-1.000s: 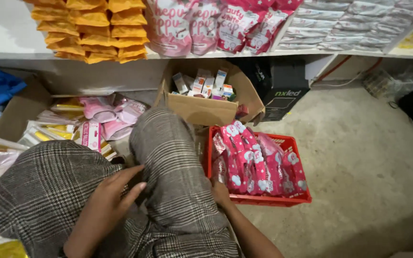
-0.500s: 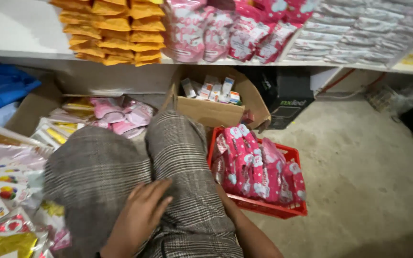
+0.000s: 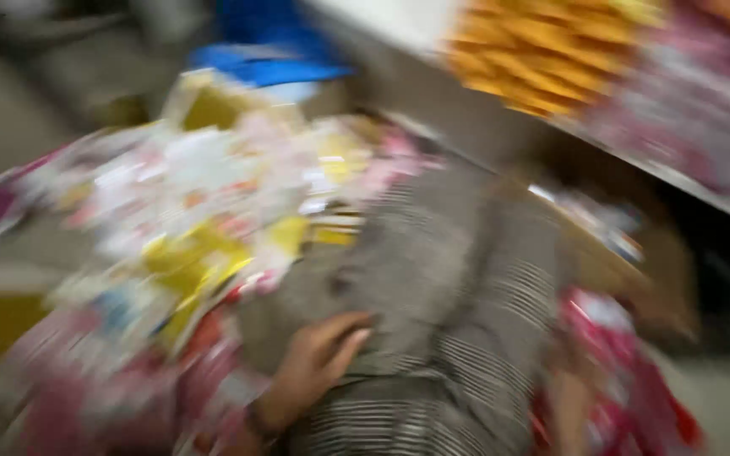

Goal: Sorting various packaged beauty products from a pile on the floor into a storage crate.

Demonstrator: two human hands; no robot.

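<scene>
Left hand: my left hand (image 3: 318, 367) lies flat on my checked trouser leg (image 3: 433, 312), fingers loosely spread, gripping nothing.
Right hand: my right hand (image 3: 569, 405) is a blurred shape low beside the same leg; I cannot tell whether it is spread or closed.
Beside the left hand: a heap of pink, white and yellow packets (image 3: 171, 236), just left of my knee, touching the cloth.
By the right hand: red and pink packets (image 3: 627, 371), smeared by motion.
Further out: a cardboard box (image 3: 635, 270); above it, a shelf (image 3: 601, 135) of orange and pink packs.
</scene>
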